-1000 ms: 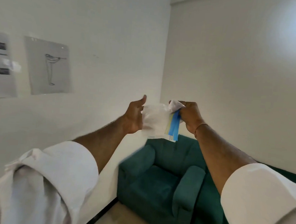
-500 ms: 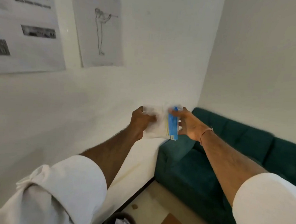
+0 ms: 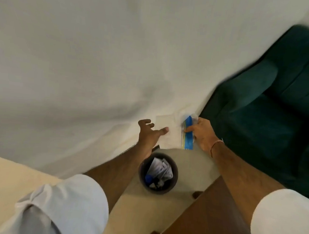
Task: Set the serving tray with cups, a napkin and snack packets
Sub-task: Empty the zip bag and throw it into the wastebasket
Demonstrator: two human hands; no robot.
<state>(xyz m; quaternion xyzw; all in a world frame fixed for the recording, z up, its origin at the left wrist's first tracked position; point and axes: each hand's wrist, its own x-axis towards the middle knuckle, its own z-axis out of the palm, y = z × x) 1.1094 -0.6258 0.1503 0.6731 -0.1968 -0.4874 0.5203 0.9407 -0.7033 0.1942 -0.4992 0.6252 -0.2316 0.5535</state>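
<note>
A white napkin (image 3: 168, 135) hangs in the air between my two hands, above a waste bin. My left hand (image 3: 149, 134) is at its left edge: the thumb lies across the front of the napkin, two fingers spread to the left, and the others are hidden behind the sheet. My right hand (image 3: 203, 134) grips a blue-striped clear packet (image 3: 187, 137) from which the napkin's right edge comes. No tray, cups or snack packets are in view.
A dark round waste bin (image 3: 157, 185) with crumpled paper stands on the floor below my hands. A dark green sofa (image 3: 258, 114) fills the right. A brown wooden table corner (image 3: 207, 221) is at the bottom right, with a white wall (image 3: 81, 58) ahead.
My view has tipped downwards, bringing the bin and table into sight. My hands have drawn apart, the napkin is spread wider, and my left fingers have loosened from a fist.
</note>
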